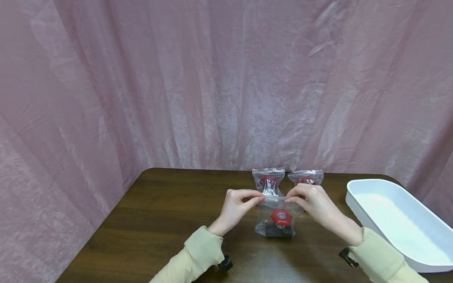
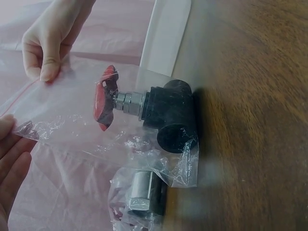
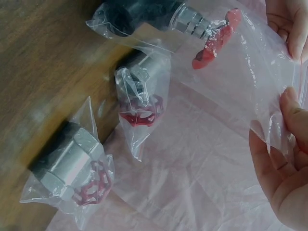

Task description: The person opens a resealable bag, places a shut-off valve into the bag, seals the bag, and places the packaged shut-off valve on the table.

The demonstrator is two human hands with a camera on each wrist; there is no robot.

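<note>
A clear zip bag stands upright on the table, holding a valve with a red handwheel, a silver neck and a black body. At the bag's top left, my left hand pinches the zip edge between thumb and fingers. My right hand pinches the same edge further right. A red line runs along the zip between both hands in the left wrist view. Behind are two more bagged valves with silver bodies and red handwheels, one bagged valve nearer, another bagged valve further right.
A white tray stands on the right of the brown wooden table. Pink curtains hang behind the table and along its left side.
</note>
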